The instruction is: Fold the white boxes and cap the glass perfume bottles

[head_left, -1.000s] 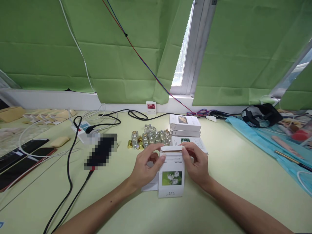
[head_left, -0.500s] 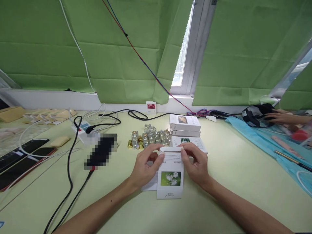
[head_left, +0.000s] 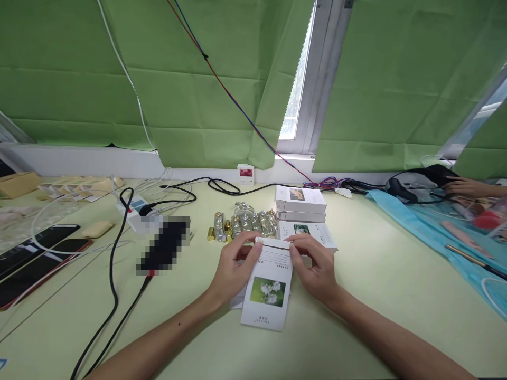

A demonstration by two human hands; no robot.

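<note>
A white cardboard box [head_left: 267,311] with a picture of white flowers lies between my hands, its printing upside down to me. My left hand [head_left: 236,264] pinches the far left corner with thumb and fingers. At the far right corner, my right hand [head_left: 317,264] grips the same box near its end flap. More white card lies partly hidden under the box's left side. Just beyond my hands sit several small clear bottles [head_left: 245,221] with gold caps [head_left: 211,234] beside them. White printed boxes [head_left: 303,203] are stacked beyond my right hand.
To the left lie a dark, pixelated phone-like device [head_left: 166,245], black cables [head_left: 113,274], a white power strip [head_left: 134,214] and more phones [head_left: 43,274]. A small white box [head_left: 245,175] stands by the wall. At right, another person's hand [head_left: 467,186] is over a blue sheet [head_left: 420,232].
The box has tilted, its near end swinging left and toward me. My hands have shifted slightly left with it. The other person's hand and the black item at right have moved.
</note>
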